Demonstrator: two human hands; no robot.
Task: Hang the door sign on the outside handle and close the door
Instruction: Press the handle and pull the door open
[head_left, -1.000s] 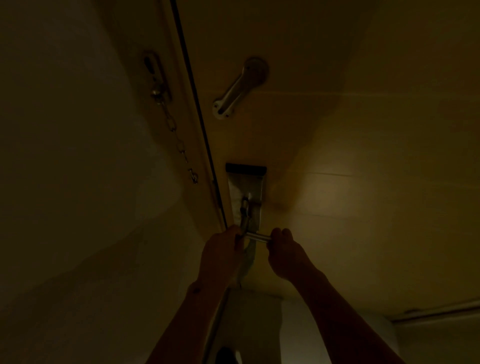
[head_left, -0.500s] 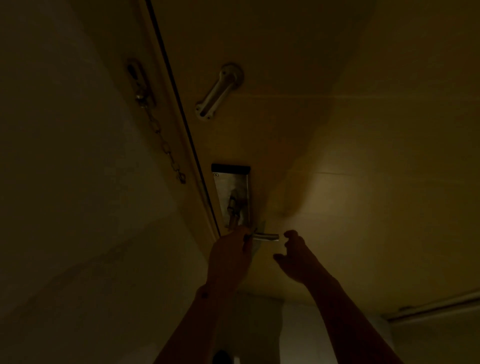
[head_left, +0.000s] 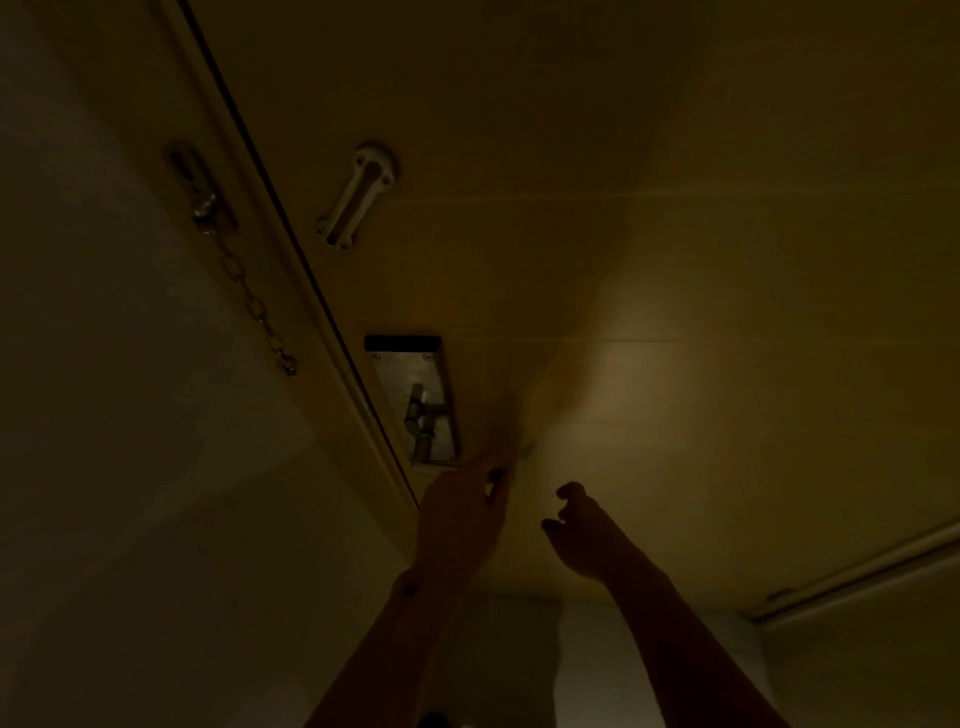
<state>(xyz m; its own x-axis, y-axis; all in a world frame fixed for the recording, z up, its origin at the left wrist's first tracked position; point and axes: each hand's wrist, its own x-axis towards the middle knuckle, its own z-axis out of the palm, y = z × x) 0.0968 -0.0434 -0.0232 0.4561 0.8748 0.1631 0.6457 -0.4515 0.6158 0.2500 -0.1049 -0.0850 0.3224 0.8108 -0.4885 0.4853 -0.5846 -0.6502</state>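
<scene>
- Dim, yellow-lit wooden door (head_left: 675, 260), shut against frame.
- Left hand (head_left: 462, 512) closed on blurred metal lever handle (head_left: 522, 454), below steel lock plate (head_left: 415, 405).
- Right hand (head_left: 584, 535) just beside, fingers loosely curled, grip empty.
- Door sign not visible.
- Security chain (head_left: 249, 301) hanging on frame, left.

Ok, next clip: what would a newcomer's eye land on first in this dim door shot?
Probably the two bare arms reaching up from the bottom: the left hand sits at the lower end of the metal lock plate by the door edge, while the right hand hovers apart with curled fingers. Next, the security chain dangling on the frame at left, and the pale chain slide on the door above the plate.
</scene>
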